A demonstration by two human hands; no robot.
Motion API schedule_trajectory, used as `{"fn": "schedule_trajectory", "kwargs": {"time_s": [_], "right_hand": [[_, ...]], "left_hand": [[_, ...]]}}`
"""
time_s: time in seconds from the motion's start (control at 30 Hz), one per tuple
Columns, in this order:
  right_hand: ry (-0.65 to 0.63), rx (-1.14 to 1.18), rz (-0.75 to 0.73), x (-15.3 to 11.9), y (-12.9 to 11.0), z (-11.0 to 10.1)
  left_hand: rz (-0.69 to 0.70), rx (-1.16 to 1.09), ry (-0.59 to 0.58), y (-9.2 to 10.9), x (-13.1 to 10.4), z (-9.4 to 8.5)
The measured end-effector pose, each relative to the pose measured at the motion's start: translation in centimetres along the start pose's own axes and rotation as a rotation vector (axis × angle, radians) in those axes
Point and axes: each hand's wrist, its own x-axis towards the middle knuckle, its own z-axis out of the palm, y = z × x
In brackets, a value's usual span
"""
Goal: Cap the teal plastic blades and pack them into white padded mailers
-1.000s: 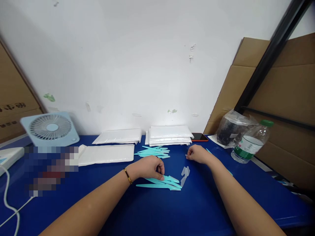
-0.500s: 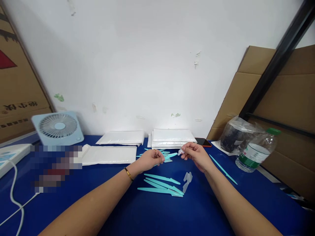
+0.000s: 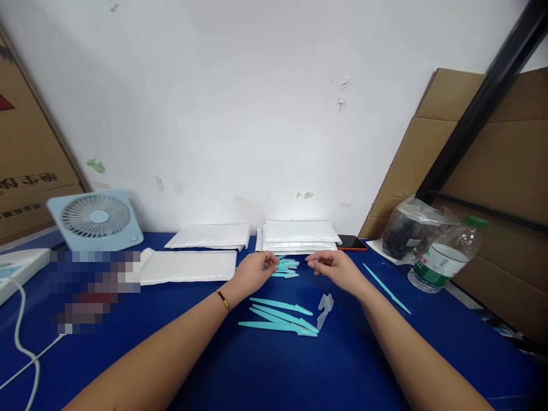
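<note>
My left hand (image 3: 257,270) is at the left end of a pile of turquoise plastic knife-shaped pieces (image 3: 289,266), fingers closed on something I cannot make out. To the right of that pile, my right hand (image 3: 334,267) hovers with thumb and fingertips close together; whether a small clear piece is between them is too small to tell. Nearer to me lie several more turquoise pieces (image 3: 280,306), partly overlapping. Translucent caps (image 3: 325,310) rest beside their right ends. A single turquoise piece (image 3: 386,288) lies to the right of my right forearm.
White packets (image 3: 190,266) lie at the left, and more are stacked (image 3: 299,233) against the wall. A phone (image 3: 352,243), a bagged dark item (image 3: 402,231) and a water bottle (image 3: 445,257) stand or lie at the right. A blue fan (image 3: 98,220) stands at the left.
My left hand has moved slightly back to the far pile, and the turquoise piece it held out is no longer distinct. My right hand has drawn slightly away to the right. The view has shifted slightly.
</note>
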Motion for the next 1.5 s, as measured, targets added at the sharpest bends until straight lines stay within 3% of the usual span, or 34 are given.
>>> {"fn": "schedule_trajectory", "kwargs": {"time_s": [0.07,0.1,0.2,0.27,0.33,0.57,0.67,0.87,1.1,1.2,1.3,1.37,1.5], "right_hand": [[-0.114,-0.171,-0.028,-0.4,0.0,-1.4],[-0.206,-0.236,-0.041,-0.6,0.0,-2.0],[-0.419,-0.375,-0.079,-1.2,-0.3,-2.5],[-0.464,-0.434,-0.095,-1.4,-0.3,-2.0],[-0.463,-0.460,-0.100,-1.4,0.0,-1.4],[-0.351,-0.313,0.016,-0.8,0.8,-1.2],[-0.294,-0.109,0.071,-0.6,0.3,-1.4],[-0.260,0.129,0.036,-0.5,-0.7,-1.1],[-0.241,0.145,0.035,-0.2,-0.6,1.5],[-0.119,0.046,-0.010,-0.1,-0.5,2.1],[-0.009,-0.179,-0.145,-0.4,-1.0,0.8],[-0.152,-0.280,-0.214,-1.0,-1.5,-0.6],[-0.599,-0.367,-0.198,-2.1,-2.1,-1.7]], "left_hand": [[0.065,0.092,0.017,0.3,-0.2,-0.2],[0.094,0.112,-0.034,0.5,-0.4,-0.2],[0.153,0.144,-0.306,1.2,-0.9,-0.1],[0.174,0.172,-0.415,1.6,-1.2,0.1],[0.157,0.184,-0.442,1.7,-1.4,0.3],[0.033,0.117,-0.308,1.1,-1.1,0.4],[-0.019,0.006,-0.297,0.5,-0.7,0.1],[-0.048,-0.122,-0.315,0.0,-0.3,0.0],[-0.021,-0.105,-0.281,0.8,-0.6,0.4],[0.019,0.044,-0.134,0.9,-0.5,0.5],[0.091,0.183,0.002,1.2,-0.5,0.1],[0.127,0.182,-0.095,1.5,-0.7,-0.2],[0.181,0.118,-0.517,2.1,-1.2,-0.6]]}}
